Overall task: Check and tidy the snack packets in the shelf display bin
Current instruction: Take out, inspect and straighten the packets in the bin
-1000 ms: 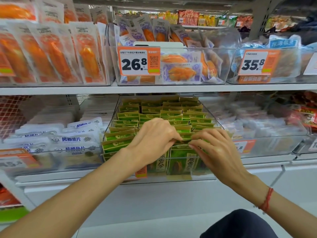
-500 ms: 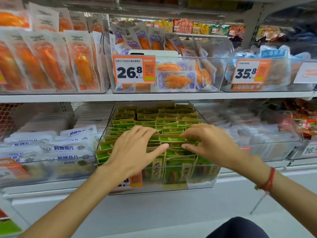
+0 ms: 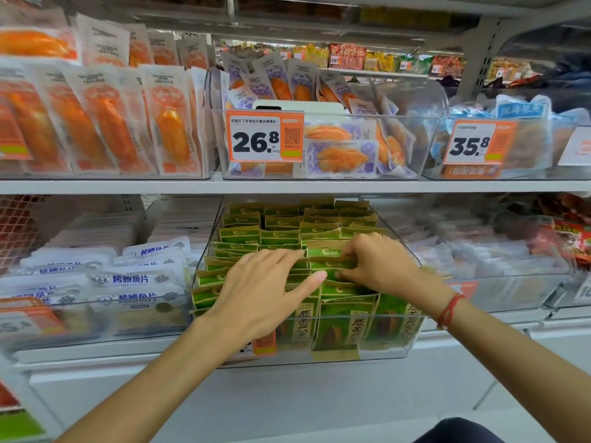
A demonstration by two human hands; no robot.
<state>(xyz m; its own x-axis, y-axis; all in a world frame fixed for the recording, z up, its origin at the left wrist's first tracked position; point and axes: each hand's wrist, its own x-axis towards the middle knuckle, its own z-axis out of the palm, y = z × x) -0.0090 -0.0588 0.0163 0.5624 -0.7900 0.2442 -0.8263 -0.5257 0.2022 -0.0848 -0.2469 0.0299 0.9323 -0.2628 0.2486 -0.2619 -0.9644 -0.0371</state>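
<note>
A clear plastic display bin (image 3: 367,354) on the lower shelf holds several rows of green and tan snack packets (image 3: 278,233) standing on edge. My left hand (image 3: 262,292) lies flat on the front packets of the left and middle rows, fingers straight and pointing right. My right hand (image 3: 380,263) is over the right rows, its fingers curled into the packet tops and pinching a green packet (image 3: 329,252) near the middle. A red string bracelet circles my right wrist.
A bin of white fish-snack packets (image 3: 134,282) sits left of the green bin, a blurred clear bin (image 3: 499,266) to its right. The upper shelf (image 3: 287,187) carries orange packets and bins with price tags 26.8 (image 3: 263,135) and 35.8 (image 3: 476,142).
Both hands moved back from the front packets toward the middle of the bin. My left hand flattened out over the rows; my right hand curled onto packet tops further back.
</note>
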